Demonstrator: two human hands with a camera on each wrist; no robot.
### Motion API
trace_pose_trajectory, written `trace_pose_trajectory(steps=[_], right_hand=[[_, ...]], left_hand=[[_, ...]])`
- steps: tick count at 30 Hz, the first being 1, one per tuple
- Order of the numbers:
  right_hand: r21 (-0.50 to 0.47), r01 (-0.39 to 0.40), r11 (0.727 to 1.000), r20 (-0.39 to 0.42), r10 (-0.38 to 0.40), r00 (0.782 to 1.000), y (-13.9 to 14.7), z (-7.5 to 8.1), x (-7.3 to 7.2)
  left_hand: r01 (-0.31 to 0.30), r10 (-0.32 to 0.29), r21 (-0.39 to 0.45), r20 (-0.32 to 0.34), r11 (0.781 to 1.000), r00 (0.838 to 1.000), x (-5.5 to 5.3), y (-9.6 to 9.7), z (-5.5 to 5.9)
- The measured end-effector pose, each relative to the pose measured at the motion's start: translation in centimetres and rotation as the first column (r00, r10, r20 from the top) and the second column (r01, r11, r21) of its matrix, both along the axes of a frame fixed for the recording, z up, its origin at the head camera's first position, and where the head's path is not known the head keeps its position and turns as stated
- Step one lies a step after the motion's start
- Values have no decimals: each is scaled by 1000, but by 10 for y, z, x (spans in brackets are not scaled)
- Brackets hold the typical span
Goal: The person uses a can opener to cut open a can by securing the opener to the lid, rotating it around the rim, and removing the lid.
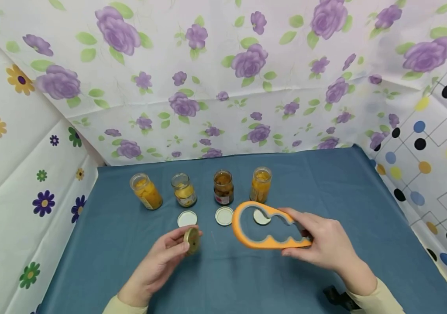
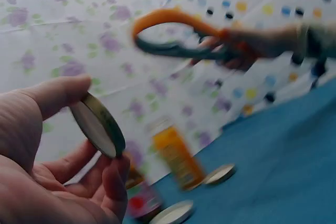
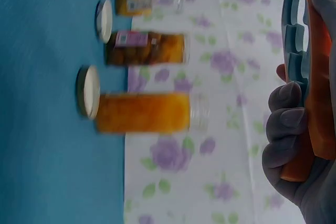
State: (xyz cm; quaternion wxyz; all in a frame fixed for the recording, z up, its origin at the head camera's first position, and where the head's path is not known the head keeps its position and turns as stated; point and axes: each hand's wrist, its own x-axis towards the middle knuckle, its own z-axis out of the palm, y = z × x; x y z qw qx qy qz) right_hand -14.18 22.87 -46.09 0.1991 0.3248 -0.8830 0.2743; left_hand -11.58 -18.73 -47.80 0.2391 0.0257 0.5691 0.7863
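Note:
My left hand (image 1: 164, 257) pinches a gold jar lid (image 1: 192, 240) on edge between thumb and fingers, above the near part of the table. Its pale inner side shows in the left wrist view. The right hand (image 1: 325, 240) grips an orange jar opener (image 1: 243, 240) by its handle end, raised over the cloth, its grey scalloped inside edge facing inward. Through the opener's loop a white-lined lid (image 1: 261, 217) is seen in the head view. Just beyond stands an uncapped jar of yellow-orange fruit (image 1: 261, 185).
More uncapped jars stand in the same row: a dark-filled jar (image 1: 223, 187), a short yellow-filled jar (image 1: 184, 190) and a taller yellow-orange jar (image 1: 146, 192). Lids (image 1: 224, 216) lie inside up before them. Flowered cloth (image 1: 223, 100) hangs behind the blue-covered table (image 1: 325, 183).

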Motion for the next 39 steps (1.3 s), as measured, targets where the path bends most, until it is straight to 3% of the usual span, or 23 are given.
trace_pose_trajectory(steps=[3,6,9,11,12,14,15,19,20,22,24,27,33,39], right_hand=[[-6,69,998,11,-69,998,14,-4,5],[-15,124,992,13,-124,992,24,-7,9],[-17,149,989,11,-149,989,30,-7,9],[-12,153,988,3,-153,988,32,-6,9],[-10,153,988,-3,-153,988,32,-6,8],[-4,153,988,-11,-153,988,34,-4,7],[-3,155,988,-14,-155,988,34,-4,6],[3,162,987,-22,-162,987,36,-2,4],[4,163,987,-22,-163,986,36,-2,4],[10,162,987,-23,-161,987,37,-2,4],[15,158,987,-24,-157,987,37,-3,3],[19,159,987,-24,-158,987,37,-3,3],[26,166,986,-25,-165,986,38,-1,3],[29,162,986,-26,-162,987,38,-1,4]], left_hand=[[-101,99,-142,-18,985,995,-1,-16,0],[-196,196,-241,-20,951,980,-1,-29,2],[-286,279,-322,-69,902,958,-4,-39,0],[-339,313,-390,-129,856,941,-6,-44,-3],[-362,323,-429,-163,827,932,-8,-47,-5],[-400,318,-530,-242,748,917,-11,-51,-11],[-416,306,-579,-282,701,909,-13,-54,-14],[-470,212,-742,-422,479,882,-22,-61,-29],[-483,191,-760,-447,435,874,-24,-63,-33],[-507,163,-775,-483,377,860,-27,-67,-41],[-525,151,-778,-506,346,849,-31,-71,-46],[-526,138,-785,-511,328,849,-37,-75,-52],[-482,110,-814,-474,324,874,-48,-79,-57],[-471,93,-826,-466,309,880,-55,-78,-62]])
